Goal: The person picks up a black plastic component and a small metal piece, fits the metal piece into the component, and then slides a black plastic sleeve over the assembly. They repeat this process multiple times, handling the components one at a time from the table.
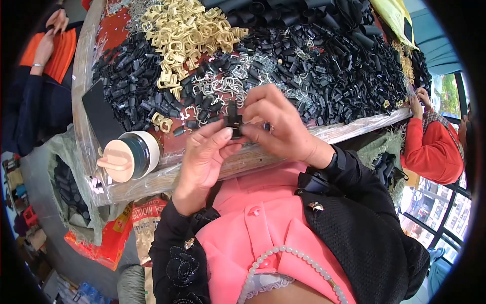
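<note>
The left hand (205, 152) and the right hand (278, 126) pinch one small black plastic clip (233, 120) between their fingertips, above the table's near edge (152, 177), beside a cream-lidded jar (126, 156).

— We see a small black plastic clip (233, 120), matt and hard-looking, at frame centre. And the heaps above it?

— We read the black moulded plastic pieces (334, 76) as faintly glossy, the beige plastic buckles (185, 31) at top centre as smooth and dull, the bent silver wire clips (230, 83) as shiny metal.

— At left we note a cream plastic lid (117, 161), smooth, on its jar.

— And clear plastic sheeting (86, 76), wrinkled and glossy, wraps the table edge.
</note>
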`<control>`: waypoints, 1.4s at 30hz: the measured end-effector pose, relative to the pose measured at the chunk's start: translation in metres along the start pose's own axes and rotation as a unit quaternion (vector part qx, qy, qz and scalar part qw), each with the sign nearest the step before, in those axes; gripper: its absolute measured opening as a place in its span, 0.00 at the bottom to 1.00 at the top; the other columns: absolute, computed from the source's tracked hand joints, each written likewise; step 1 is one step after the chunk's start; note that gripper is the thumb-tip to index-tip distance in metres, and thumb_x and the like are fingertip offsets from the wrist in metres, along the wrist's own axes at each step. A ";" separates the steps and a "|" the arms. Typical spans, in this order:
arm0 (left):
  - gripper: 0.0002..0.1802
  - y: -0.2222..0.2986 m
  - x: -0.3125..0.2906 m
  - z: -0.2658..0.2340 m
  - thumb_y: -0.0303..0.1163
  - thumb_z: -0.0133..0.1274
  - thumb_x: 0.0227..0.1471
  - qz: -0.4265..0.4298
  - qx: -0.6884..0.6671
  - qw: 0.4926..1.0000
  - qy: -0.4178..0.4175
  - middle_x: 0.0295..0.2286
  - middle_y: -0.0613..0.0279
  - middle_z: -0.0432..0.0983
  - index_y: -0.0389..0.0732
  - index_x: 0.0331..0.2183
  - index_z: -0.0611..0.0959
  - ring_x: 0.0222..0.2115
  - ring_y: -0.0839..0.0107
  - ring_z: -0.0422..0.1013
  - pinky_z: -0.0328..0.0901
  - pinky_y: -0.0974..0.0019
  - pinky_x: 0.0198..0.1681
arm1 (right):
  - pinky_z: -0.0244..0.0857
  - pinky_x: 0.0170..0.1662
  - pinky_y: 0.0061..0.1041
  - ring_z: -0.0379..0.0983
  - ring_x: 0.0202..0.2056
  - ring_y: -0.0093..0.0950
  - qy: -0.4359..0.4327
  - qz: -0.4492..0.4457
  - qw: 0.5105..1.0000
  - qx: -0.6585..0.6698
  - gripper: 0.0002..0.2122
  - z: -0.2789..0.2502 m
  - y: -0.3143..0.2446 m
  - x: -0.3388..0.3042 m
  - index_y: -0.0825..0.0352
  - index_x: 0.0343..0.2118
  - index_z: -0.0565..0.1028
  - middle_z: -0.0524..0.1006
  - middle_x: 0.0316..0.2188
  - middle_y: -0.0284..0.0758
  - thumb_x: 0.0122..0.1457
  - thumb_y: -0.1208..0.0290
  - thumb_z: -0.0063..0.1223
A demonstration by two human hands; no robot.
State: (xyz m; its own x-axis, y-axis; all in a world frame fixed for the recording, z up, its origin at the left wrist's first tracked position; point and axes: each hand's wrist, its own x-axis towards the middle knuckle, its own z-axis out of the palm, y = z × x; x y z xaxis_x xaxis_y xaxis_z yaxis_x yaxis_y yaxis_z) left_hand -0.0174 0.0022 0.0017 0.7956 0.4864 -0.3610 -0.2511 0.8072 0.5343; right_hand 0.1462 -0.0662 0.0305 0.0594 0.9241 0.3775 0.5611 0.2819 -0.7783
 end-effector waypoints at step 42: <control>0.16 -0.013 0.004 0.003 0.25 0.52 0.43 0.003 -0.031 0.999 0.027 0.31 0.60 0.72 0.33 0.37 0.72 0.31 0.71 0.70 0.66 0.74 0.35 | 0.64 0.25 0.10 0.64 0.26 0.13 0.059 0.253 0.880 0.397 0.07 0.013 0.001 0.000 0.71 0.23 0.71 0.60 0.36 0.31 0.50 0.71 0.49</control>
State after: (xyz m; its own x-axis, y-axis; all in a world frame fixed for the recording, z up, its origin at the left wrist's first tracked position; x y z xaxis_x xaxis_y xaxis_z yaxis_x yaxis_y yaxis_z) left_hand -0.0092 -0.0068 -0.0048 0.7639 0.5077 -0.3985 -0.2909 0.8220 0.4895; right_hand 0.1360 -0.0631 0.0235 0.2466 0.9633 -0.1061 -0.3135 -0.0243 -0.9493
